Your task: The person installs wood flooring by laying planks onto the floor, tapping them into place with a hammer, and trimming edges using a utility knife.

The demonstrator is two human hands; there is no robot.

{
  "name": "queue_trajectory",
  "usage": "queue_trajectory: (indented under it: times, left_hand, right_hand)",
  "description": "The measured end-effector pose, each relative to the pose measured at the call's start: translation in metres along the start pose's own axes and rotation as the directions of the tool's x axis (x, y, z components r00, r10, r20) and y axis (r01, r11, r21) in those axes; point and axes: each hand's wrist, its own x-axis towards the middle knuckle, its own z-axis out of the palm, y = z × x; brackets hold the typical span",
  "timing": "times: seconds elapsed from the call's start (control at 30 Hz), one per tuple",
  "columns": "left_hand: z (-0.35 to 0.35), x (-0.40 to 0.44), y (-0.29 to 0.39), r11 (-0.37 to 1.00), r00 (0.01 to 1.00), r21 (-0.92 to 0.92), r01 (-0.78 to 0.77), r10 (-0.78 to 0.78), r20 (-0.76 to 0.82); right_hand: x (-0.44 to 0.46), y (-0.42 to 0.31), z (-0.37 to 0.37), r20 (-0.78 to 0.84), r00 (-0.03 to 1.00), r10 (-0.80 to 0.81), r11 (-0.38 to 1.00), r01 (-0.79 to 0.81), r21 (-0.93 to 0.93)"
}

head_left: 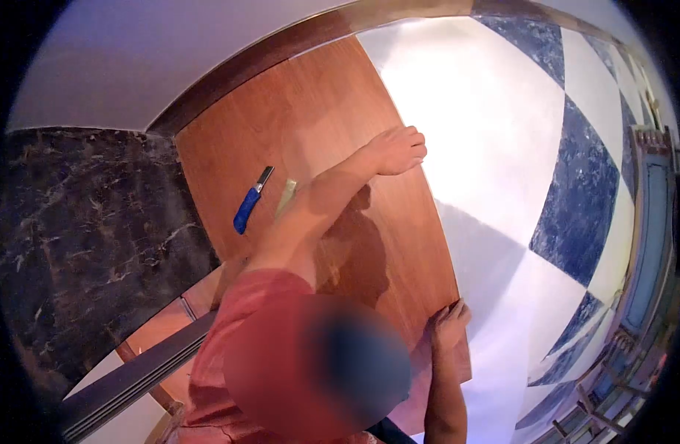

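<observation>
A reddish-brown wood-grain sheet point(332, 96) lies over the floor. My left hand point(399, 151) is at its right edge, fingers curled over the rim. Farther down the same edge, my right hand point(450, 323) has its fingers bent round the sheet near the lower corner. A blue utility knife point(247, 207) with its dark blade out rests on the sheet, left of my left forearm. Beside it lies a pale yellowish strip point(286, 197), partly hidden by that forearm. Neither hand touches the knife.
Dark marbled flooring point(96, 237) is on the left, with a dark grooved rail point(140, 377) below it. Blue-and-white checkered tiles point(576, 200) extend to the right, towards a bluish frame point(647, 244). A brown skirting point(229, 81) runs along the wall.
</observation>
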Motion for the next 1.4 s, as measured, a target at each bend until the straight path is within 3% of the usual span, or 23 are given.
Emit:
queue_trajectory:
  times: [0.1, 0.2, 0.27, 0.3, 0.37, 0.6, 0.67, 0.7, 0.77, 0.8, 0.87, 0.93, 1.03, 1.2, 1.3, 1.4]
  left_hand:
    - [0.010, -0.028, -0.028, 0.997, 0.992, -0.068, -0.038, 0.029, -0.122]
    - [0.008, -0.090, -0.103, 0.900, 0.913, 0.158, 0.405, -0.389, -0.124]
    - [-0.067, -0.108, -0.082, 0.619, 0.625, 0.098, 0.779, -0.757, -0.191]
    - [-0.066, -0.123, -0.095, 0.611, 0.616, 0.092, 0.786, -0.761, -0.203]
    - [-0.058, -0.139, -0.115, 0.589, 0.594, 0.166, 0.791, -0.672, -0.442]
    - [-0.057, -0.144, -0.123, 0.618, 0.580, 0.088, 0.781, -0.666, -0.469]
    - [-0.059, -0.144, -0.121, 0.596, 0.578, 0.115, 0.795, -0.686, -0.441]
    - [-0.060, -0.145, -0.121, 0.590, 0.571, 0.114, 0.800, -0.688, -0.449]
    - [-0.059, -0.145, -0.121, 0.588, 0.567, 0.117, 0.800, -0.677, -0.470]
    - [-0.058, -0.144, -0.122, 0.583, 0.560, 0.115, 0.805, -0.680, -0.473]
    - [-0.057, -0.144, -0.125, 0.591, 0.569, 0.114, 0.798, -0.678, -0.466]
    - [-0.052, -0.148, -0.125, 0.586, 0.562, 0.106, 0.803, -0.686, -0.463]
    - [-0.055, -0.146, -0.118, 0.598, 0.577, 0.106, 0.794, -0.688, -0.440]
    - [-0.058, -0.150, -0.129, 0.618, 0.580, 0.071, 0.783, -0.685, -0.441]
    - [-0.059, -0.150, -0.123, 0.627, 0.566, 0.032, 0.778, -0.677, -0.470]
    - [-0.064, -0.150, -0.128, 0.630, 0.580, 0.003, 0.776, -0.713, -0.393]
  right_hand:
    - [-0.003, -0.017, 0.006, -0.046, 0.997, 0.055, 0.997, -0.057, -0.045]
    - [-0.005, -0.022, 0.001, -0.020, 0.999, 0.049, 0.998, -0.050, -0.033]
    - [-0.005, -0.012, -0.004, 0.020, 1.000, 0.003, 1.000, -0.003, -0.025]
    - [-0.005, -0.008, -0.006, 0.059, 0.998, -0.026, 1.000, 0.026, -0.007]
    - [-0.006, -0.001, -0.011, 0.086, 0.994, -0.071, 0.997, 0.071, -0.001]
    - [0.001, -0.013, -0.035, 0.213, 0.972, -0.096, 0.995, 0.100, -0.007]
    - [0.006, -0.014, -0.045, 0.208, 0.932, -0.296, 0.950, 0.311, -0.039]
    - [0.008, -0.016, -0.048, 0.206, 0.930, -0.306, 0.946, 0.320, -0.040]
    - [0.016, -0.025, -0.055, 0.264, 0.825, -0.500, 0.831, 0.542, -0.120]
    - [0.028, -0.034, -0.054, 0.267, 0.821, -0.505, 0.827, 0.549, -0.122]
    - [0.079, -0.092, -0.042, 0.249, 0.765, -0.595, 0.800, 0.595, 0.083]
    - [0.123, -0.141, -0.003, 0.091, 0.715, -0.693, 0.715, 0.698, -0.043]
    - [0.124, -0.141, -0.004, 0.136, 0.717, -0.684, 0.716, 0.695, -0.062]
    - [0.124, -0.144, 0.006, 0.066, 0.713, -0.698, 0.705, 0.701, -0.105]
    - [0.121, -0.142, -0.001, 0.155, 0.739, -0.655, 0.729, 0.673, -0.128]
    - [0.118, -0.147, -0.007, 0.134, 0.751, -0.646, 0.747, 0.659, -0.091]
